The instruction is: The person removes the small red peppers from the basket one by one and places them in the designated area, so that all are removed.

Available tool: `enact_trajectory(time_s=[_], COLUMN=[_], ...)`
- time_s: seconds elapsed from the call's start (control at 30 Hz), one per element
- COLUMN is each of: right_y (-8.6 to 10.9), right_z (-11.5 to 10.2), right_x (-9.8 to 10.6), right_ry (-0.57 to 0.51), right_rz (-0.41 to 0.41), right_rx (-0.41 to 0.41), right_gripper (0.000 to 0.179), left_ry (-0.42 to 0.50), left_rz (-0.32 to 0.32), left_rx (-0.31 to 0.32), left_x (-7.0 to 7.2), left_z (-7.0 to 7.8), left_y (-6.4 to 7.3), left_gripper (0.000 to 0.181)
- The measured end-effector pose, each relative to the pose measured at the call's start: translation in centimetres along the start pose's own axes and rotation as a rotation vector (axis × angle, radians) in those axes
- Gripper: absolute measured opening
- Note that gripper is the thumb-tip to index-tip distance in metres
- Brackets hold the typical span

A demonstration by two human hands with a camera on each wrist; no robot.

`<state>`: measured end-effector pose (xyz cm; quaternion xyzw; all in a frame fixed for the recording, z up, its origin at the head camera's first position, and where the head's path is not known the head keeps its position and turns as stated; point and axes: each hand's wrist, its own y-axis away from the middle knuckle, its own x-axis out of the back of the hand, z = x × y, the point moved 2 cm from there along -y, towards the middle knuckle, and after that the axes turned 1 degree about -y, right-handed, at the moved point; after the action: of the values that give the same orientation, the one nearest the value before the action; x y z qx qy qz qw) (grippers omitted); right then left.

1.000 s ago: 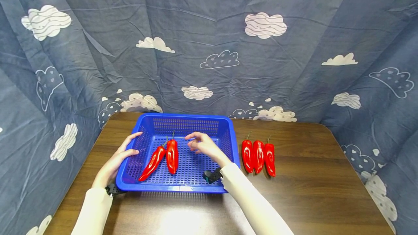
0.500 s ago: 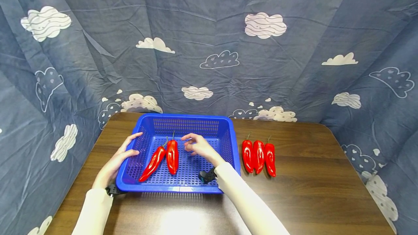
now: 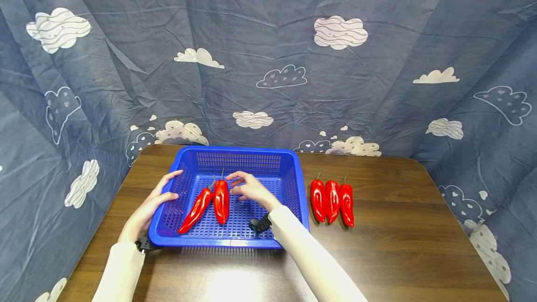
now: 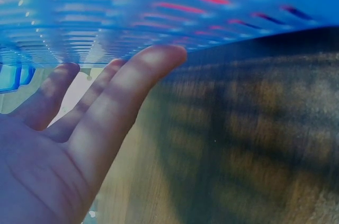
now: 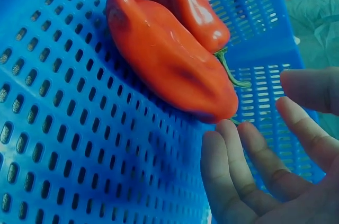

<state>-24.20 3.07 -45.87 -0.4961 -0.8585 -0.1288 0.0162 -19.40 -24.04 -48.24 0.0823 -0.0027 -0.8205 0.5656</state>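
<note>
Inside a blue plastic basket (image 3: pixel 230 242) lie two shiny red peppers with green stems, a slanted pepper (image 3: pixel 197 211) on the left and a straighter pepper (image 3: pixel 221 202) beside it. My left hand (image 3: pixel 150 206) grips the basket's left side; thumb and a finger come over the rim, while other fingers (image 4: pixel 114 97) lie along the outer wall, below the rim. My right hand (image 3: pixel 251 189) is over the basket, holding nothing. In the right wrist view its loosely bent fingertips are right at the stem end of the nearer pepper (image 5: pixel 169 60).
To the right of the basket, three more red peppers (image 3: pixel 332 202) lie side by side on the brown wooden table (image 3: pixel 402 227). Behind the table hangs a dark blue curtain (image 3: pixel 268 36) with a cloud print.
My right hand has moved left inside the basket, up to the straighter pepper. The left hand, the basket and the peppers stay where they were.
</note>
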Motion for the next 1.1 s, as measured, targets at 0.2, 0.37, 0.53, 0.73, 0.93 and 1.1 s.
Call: enact_trajectory(time_s=[0.2, 0.37, 0.53, 0.73, 0.93, 1.1], right_y=[-0.5, -0.8, -1.1, -1.6, -1.7, -1.9], right_z=[0.1, 0.3, 0.4, 0.6, 0.6, 0.8], right_x=[-0.5, -1.0, -1.5, -1.9, -2.2, -2.3], right_ry=[-0.007, -0.022, -0.025, 0.034, 0.083, 0.135], right_rz=[-0.016, -0.022, -0.015, 0.002, -0.006, -0.042], right_rx=[-0.029, -0.059, -0.082, -0.093, -0.104, -0.104], right_gripper=[0.049, 0.05, 0.052, 0.059, 0.061, 0.063], left_ry=[-0.002, 0.001, 0.001, 0.016, 0.016, 0.01], left_rz=[-0.001, 0.004, 0.004, -0.004, -0.007, -0.003], left_rx=[-0.013, -0.015, -0.012, -0.015, -0.018, -0.015], left_x=[0.0, 0.0, 0.1, 0.0, 0.1, 0.1], left_z=[0.0, 0.0, 0.0, 0.0, -0.1, -0.1], left_y=[0.0, 0.1, 0.1, 0.1, 0.0, 0.0], left_gripper=[0.061, 0.061, 0.061, 0.061, 0.061, 0.061])
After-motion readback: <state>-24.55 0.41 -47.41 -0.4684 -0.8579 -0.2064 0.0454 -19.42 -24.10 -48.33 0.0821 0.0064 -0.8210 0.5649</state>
